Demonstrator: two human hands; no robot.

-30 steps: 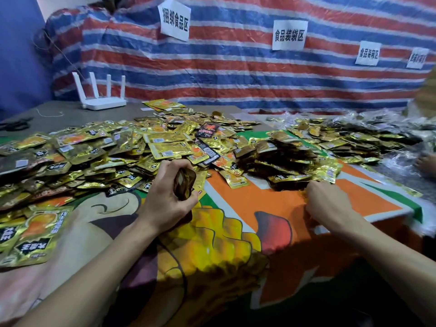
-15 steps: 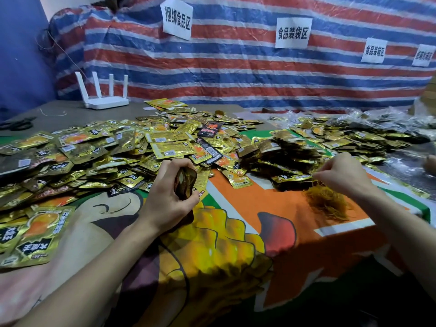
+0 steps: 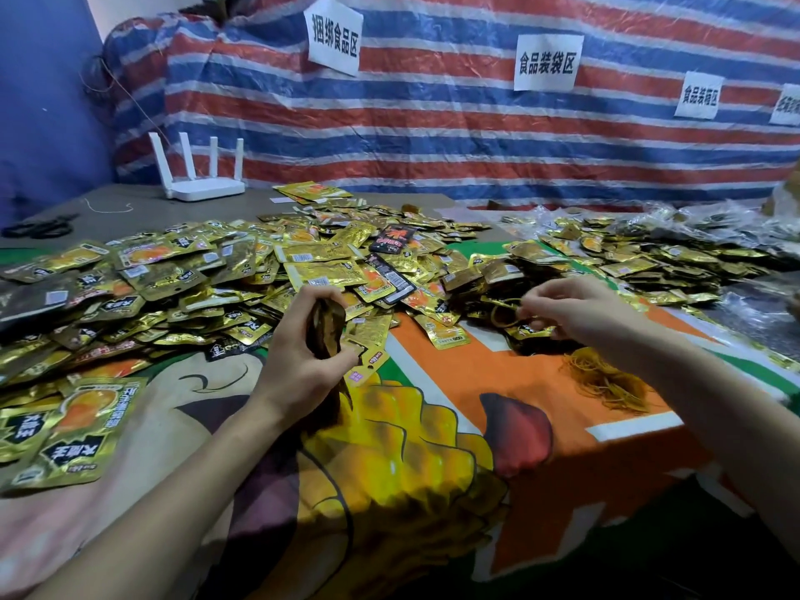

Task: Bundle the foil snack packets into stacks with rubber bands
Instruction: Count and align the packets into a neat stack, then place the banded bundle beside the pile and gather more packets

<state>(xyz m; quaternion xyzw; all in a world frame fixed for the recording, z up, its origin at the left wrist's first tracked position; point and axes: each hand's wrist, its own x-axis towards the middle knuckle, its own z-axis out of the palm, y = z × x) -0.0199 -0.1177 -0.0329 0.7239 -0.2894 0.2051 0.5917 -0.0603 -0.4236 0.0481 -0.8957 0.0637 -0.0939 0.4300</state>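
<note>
The left hand (image 3: pixel 298 365) curls round a small stack of foil packets (image 3: pixel 325 324), held upright beside the loose heap (image 3: pixel 216 275). The right hand (image 3: pixel 575 309) pinches one rubber band (image 3: pixel 504 316). I'd square the stack's edges and spread that loop wide before slipping it over.

Covered, cropped and blurred

The left hand (image 3: pixel 298 361) wraps most of the stack of foil packets (image 3: pixel 325 329), so their number cannot be told. The rubber band (image 3: pixel 504 316) pinched by the right hand (image 3: pixel 575 309) is faint and blurred. The right forearm (image 3: pixel 714 404) hides part of the rubber band pile (image 3: pixel 606 383). The frame edge crops the rightmost paper sign (image 3: pixel 788 104).
</note>
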